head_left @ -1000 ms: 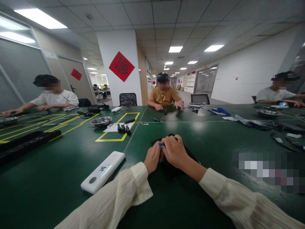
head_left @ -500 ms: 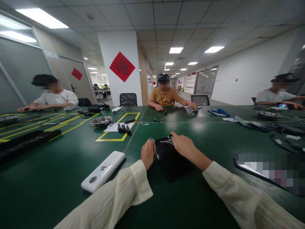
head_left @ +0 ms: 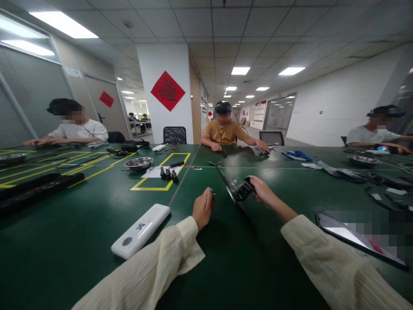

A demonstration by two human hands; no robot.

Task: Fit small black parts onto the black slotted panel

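Note:
My right hand (head_left: 262,189) is closed on one end of a black flat pouch-like thing (head_left: 240,189). It is tilted above the green table, with a thin shiny sheet reaching up and away to the left and black folds near my fingers. My left hand (head_left: 203,209) is closed in a pinch to the left of it, apart from it. A small bluish and metallic bit shows at its fingertips, too small to name. A white power bank (head_left: 142,232) marked 26 lies by my left forearm.
A phone or tablet (head_left: 361,241) lies right. Beyond are black cylinders (head_left: 169,174) on white paper, a steel bowl (head_left: 138,163) and a green-handled tool (head_left: 215,164). A long black tray (head_left: 41,189) lies left. A person (head_left: 224,131) sits opposite, others at both sides.
My right hand has pulled the black thing away from my left hand and tilted it edge-on. My left hand no longer touches it and stays pinched. The opposite person's hand has shifted slightly.

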